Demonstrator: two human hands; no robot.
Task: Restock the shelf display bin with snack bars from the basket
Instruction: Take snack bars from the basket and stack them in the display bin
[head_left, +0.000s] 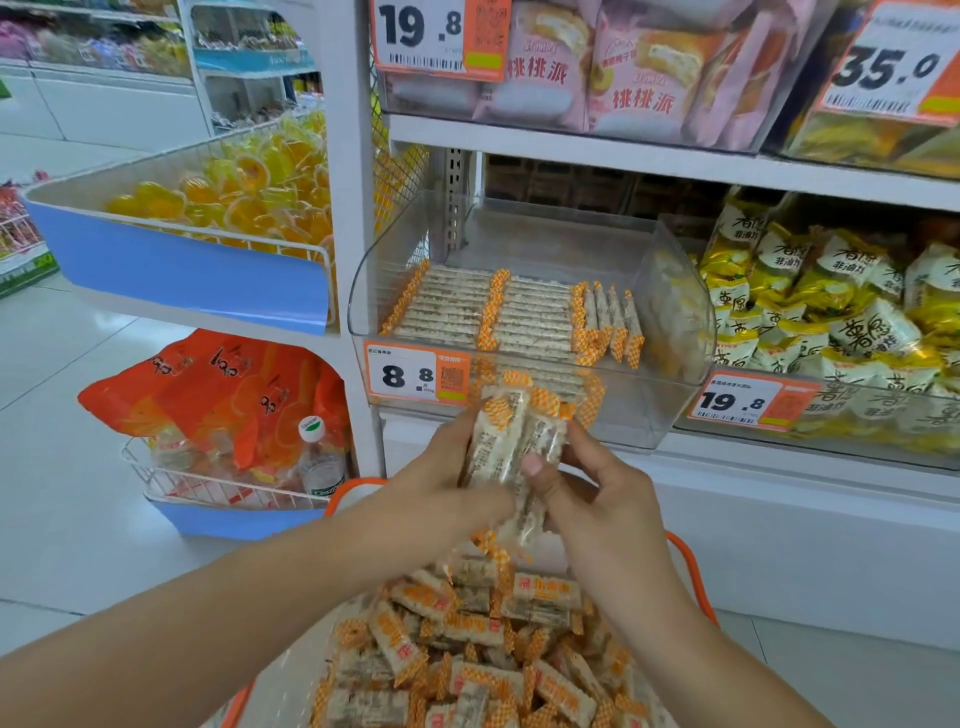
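A small bunch of snack bars (511, 447) is held upright between both hands, right in front of the clear display bin (675, 332) and above the basket (693, 566). The left hand (452, 483) is wrapped around the bunch from the 9 o'clock side, fingers curled on the wrappers. The right hand (597, 493) is clamped on from 3 o'clock, with the thumb pressed flat across the front of the bars. So both hands are grasping the same bunch, nothing loose there.

Inside the bin, at about 12 o'clock from the hands, two tidy rows of bars are already laid flat, and a few more are stood on edge at the right end. Plenty of bare bin space is left behind them. An orange price tag (415, 374) reading 8.8 is stuck on the bin's front left corner.

Down at 6 o'clock the orange-rimmed basket is seen piled with a loose heap of the same orange-checked bars (467, 649).

Yellow-and-white snack packs (831, 301) are stacked in the next bin at 2 o'clock, and a wire basket of yellow jelly cups (234, 192) is hung at 10 o'clock.
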